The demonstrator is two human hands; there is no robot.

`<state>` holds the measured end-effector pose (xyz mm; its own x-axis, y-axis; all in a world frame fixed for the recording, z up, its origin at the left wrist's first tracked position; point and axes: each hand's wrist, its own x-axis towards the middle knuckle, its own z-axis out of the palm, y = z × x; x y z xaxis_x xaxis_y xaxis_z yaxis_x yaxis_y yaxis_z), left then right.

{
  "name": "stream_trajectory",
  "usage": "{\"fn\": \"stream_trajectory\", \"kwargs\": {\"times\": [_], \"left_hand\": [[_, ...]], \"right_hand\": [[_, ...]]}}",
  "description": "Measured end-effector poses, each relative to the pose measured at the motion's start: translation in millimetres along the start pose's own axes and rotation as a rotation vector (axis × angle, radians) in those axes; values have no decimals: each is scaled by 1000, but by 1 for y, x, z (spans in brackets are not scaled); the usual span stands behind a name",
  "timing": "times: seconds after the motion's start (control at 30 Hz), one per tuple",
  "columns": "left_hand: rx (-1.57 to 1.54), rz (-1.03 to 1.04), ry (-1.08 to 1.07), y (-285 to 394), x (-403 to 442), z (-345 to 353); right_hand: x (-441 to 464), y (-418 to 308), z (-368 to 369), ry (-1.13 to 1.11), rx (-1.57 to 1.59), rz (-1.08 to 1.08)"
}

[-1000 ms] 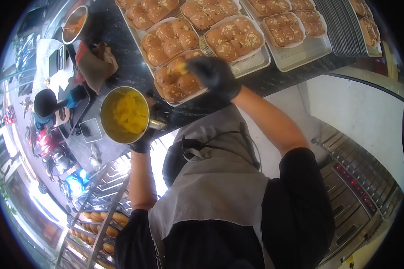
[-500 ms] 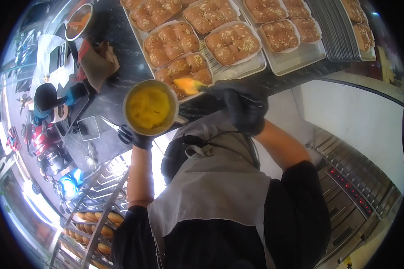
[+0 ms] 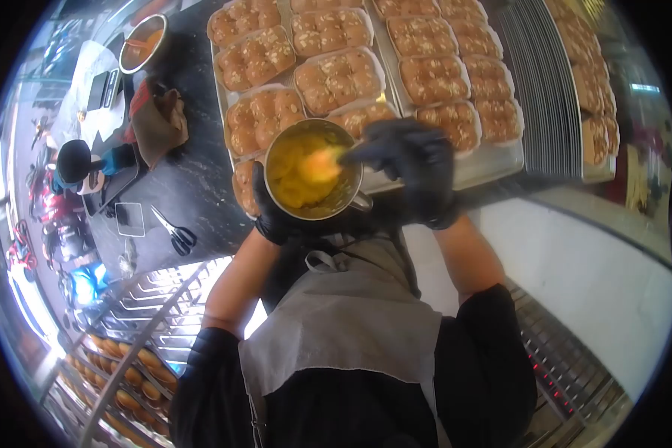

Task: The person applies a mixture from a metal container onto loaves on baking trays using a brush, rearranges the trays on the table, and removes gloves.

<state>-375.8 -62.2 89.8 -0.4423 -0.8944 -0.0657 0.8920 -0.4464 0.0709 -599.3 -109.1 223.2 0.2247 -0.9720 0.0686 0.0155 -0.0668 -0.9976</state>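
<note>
Right hand (image 3: pixel 423 160) clenches the brush (image 3: pixel 322 164), left hand (image 3: pixel 273 222) clasps the pot (image 3: pixel 337 200); excess should be wiped inside.

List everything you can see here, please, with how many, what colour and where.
metal cup: one, silver, in the left hand
soft mixture: one batch, yellow, in the cup
brush: one, orange tip blurred, over the cup
bread: many, brown, on trays
trays: two, pale metal, on counter
stack: one, grey, right of trays
counter: one, black, beneath trays
scissors: one pair, dark-handled, counter's left
cloth: one, brown-red, left
bowl: one, silver-rimmed, upper left
buns: several, golden, lower-left rack
apron: one, grey, on the person
left hand: one, black-gloved, cup's side
right hand: one, black-gloved, holding brush
</note>
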Motion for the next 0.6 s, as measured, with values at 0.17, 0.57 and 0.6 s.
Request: {"fn": "stream_trajectory", "kwargs": {"times": [0.17,0.57,0.6], "left_hand": [[410,278,323,-6,48,0],[190,323,557,111,15,-9],[307,291,569,111,13,-7]], "right_hand": [[97,-2,-84,284,305,18],[449,174,-28,205,-261,-262],[455,178,-29,224,-354,-214]]}}
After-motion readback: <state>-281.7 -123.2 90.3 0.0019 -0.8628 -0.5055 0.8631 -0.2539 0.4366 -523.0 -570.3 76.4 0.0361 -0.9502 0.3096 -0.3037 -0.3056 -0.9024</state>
